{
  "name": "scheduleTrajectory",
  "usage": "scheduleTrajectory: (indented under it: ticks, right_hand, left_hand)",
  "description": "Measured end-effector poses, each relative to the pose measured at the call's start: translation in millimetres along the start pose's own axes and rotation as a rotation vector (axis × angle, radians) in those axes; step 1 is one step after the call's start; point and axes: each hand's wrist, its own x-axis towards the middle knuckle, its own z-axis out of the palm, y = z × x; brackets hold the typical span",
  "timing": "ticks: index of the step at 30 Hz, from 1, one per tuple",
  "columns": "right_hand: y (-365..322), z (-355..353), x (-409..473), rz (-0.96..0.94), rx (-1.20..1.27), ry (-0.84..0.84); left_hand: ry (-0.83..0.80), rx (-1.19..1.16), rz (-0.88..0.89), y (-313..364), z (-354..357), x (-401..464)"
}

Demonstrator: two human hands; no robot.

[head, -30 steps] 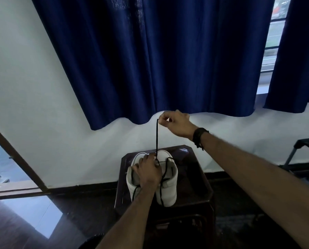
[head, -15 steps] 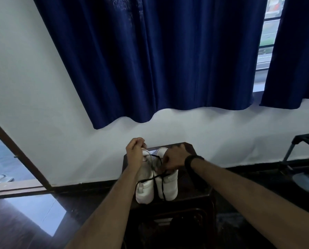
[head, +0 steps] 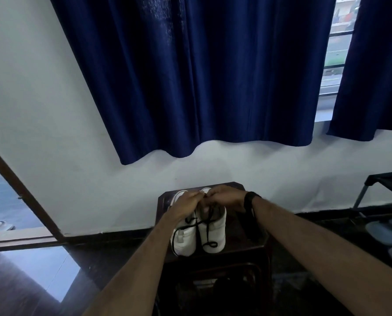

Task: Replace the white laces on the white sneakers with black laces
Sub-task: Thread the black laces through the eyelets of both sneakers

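Two white sneakers (head: 199, 233) side by side on dark wooden stool (head: 242, 240), heels toward camera. Black lace (head: 198, 226) trails down over heels, end looped on right shoe. Left hand (head: 188, 202) and right hand (head: 224, 198) meet above shoe openings, fingers curled, apparently pinching lace; exact hold hidden. Black wristband (head: 249, 200) on right wrist. Blue curtain (head: 201, 76) hangs above stool.

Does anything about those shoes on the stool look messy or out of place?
Only the black lace: its loose ends trail over the heels of the white sneakers, one curling into a loop. Both sneakers stand upright, side by side, on the dark stool.
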Motion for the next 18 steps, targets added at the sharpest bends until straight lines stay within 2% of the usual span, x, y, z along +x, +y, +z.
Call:
scheduleTrajectory:
  ticks: [3, 5, 7, 9, 10, 11, 12, 13, 15, 16, 17, 18]
  right_hand:
    - [-10, -16, -6, 0.036, 0.330, 0.032]
    - [-27, -33, -13, 0.020, 0.480, 0.055]
    - [-44, -53, -21, -0.034, 0.509, 0.087]
    - [-59, -71, -26, -0.101, 0.520, 0.106]
    - [-66, -78, -29, -0.125, 0.513, 0.107]
    - [-72, -82, -30, -0.141, 0.486, 0.106]
    - [-79, -85, -30, -0.149, 0.445, 0.101]
    - [-85, -86, -29, -0.155, 0.399, 0.097]
    - [-96, -87, -28, -0.163, 0.333, 0.106]
    - [-101, -88, -28, -0.162, 0.322, 0.128]
    - [-104, -89, -29, -0.158, 0.324, 0.159]
    - [-106, -92, -32, -0.152, 0.335, 0.191]
  left_hand:
    - [-0.037, 0.083, -0.007, 3, 0, 0]
    - [0.131, 0.089, -0.074, 2, -3, -1]
    - [0.407, -0.021, -0.279, 1, -10, -1]
    - [0.529, -0.054, -0.447, -1, -17, -2]
    - [0.536, -0.008, -0.428, 3, -17, -1]
    - [0.538, -0.007, -0.338, 11, -16, -2]
    - [0.502, -0.098, -0.175, 26, -18, -4]
    - [0.406, -0.244, -0.003, 43, -20, -5]
    - [0.096, -0.442, 0.204, 82, -30, -12]
    - [-0.005, -0.463, 0.245, 94, -34, -12]
    - [-0.026, -0.464, 0.241, 102, -39, -13]
    - [0.058, -0.470, 0.223, 104, -44, -14]
